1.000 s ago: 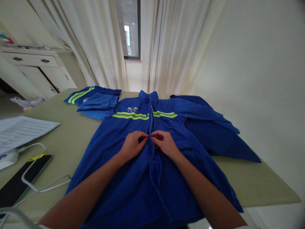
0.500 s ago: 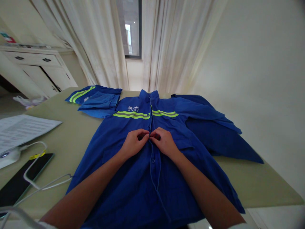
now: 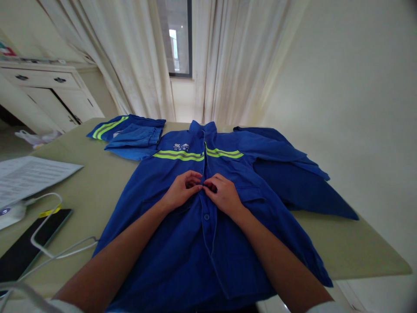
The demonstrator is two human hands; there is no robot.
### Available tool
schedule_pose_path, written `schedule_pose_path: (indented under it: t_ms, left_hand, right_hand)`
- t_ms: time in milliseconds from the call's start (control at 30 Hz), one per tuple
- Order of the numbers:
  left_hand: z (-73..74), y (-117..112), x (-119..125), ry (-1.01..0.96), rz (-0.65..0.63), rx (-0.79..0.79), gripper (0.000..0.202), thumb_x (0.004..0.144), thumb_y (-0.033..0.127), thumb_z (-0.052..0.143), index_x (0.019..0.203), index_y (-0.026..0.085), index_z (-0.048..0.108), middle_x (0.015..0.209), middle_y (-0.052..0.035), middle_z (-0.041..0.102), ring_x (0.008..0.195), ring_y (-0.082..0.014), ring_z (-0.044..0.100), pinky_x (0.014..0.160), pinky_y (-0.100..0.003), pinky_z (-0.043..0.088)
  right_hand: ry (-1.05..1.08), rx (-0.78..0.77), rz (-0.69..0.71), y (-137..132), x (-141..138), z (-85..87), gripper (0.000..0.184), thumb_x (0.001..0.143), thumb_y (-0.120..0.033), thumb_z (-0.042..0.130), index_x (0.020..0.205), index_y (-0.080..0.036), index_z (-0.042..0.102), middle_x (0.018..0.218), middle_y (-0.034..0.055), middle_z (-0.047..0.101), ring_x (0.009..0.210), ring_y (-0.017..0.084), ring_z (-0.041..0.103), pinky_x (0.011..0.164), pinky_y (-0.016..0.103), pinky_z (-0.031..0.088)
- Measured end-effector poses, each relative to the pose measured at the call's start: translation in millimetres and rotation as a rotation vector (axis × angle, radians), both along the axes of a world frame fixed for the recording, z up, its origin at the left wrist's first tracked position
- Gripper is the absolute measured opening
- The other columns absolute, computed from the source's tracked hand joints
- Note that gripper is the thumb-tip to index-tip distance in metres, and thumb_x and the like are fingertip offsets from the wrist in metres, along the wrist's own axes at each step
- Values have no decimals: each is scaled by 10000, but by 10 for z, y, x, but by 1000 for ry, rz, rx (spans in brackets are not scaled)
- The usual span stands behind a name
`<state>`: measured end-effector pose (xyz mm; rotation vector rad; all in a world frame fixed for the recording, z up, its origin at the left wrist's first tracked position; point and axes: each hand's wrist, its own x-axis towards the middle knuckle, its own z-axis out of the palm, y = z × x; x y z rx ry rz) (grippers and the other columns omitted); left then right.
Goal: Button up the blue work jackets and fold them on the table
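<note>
A blue work shirt (image 3: 182, 243) with yellow-green reflective stripes lies face up on the pale green table (image 3: 342, 248), collar away from me. My left hand (image 3: 180, 191) and my right hand (image 3: 221, 193) meet at the shirt's front placket, just below the chest stripes. Both hands pinch the placket edges with curled fingers, fingertips touching each other. A blue button (image 3: 206, 216) shows on the placket just below my hands. The shirt's right sleeve spreads out toward the right edge of the table.
A second folded blue garment (image 3: 130, 137) lies at the back left. Papers (image 3: 29, 176), a dark phone (image 3: 31, 245), a white cable (image 3: 48, 256) and a small white device sit at the left. A white cabinet (image 3: 48, 95) and curtains stand behind.
Both hands have stayed pinched at the same spot on the placket, with the fingers shifting slightly. The view has tilted a little.
</note>
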<state>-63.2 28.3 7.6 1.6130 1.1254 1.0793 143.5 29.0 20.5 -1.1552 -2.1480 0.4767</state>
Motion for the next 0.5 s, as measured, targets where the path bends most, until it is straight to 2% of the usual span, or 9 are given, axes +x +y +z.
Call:
schedule_pose_path:
  t_ms: [200,333,433,500]
  left_hand:
    - [1,-6,17,-19,5,2,452,803,347,814,1183,171,644,954,-48,752,747,-147,685,683,-269,524]
    - [23,-15,17,-40,6,-24,380,858,365,759,1173,182,649,921,-42,765,809,-177,720,721,-288,541]
    - [43,-12,0,-21,-20,8,288,922,334,667,1168,185,664,988,-64,781,923,-198,741,808,-317,569]
    - [41,-7,-10,1,-38,53,293,902,296,673,1172,182,666,1062,-78,776,909,-186,736,796,-309,575]
  right_hand:
    - [1,2,1,1,-2,0,102,931,-213,749,1031,-197,765,956,53,700,816,175,665,733,294,517]
    - [11,8,-3,-5,-9,-7,117,912,-185,755,1025,-213,749,961,48,712,842,179,679,771,297,526]
    - [11,24,-7,-12,-10,-5,122,914,-183,745,1029,-223,745,961,47,725,846,184,685,779,300,526]
    - [5,44,-10,-14,-6,-2,108,933,-178,716,1027,-218,750,970,54,734,855,188,689,795,307,525]
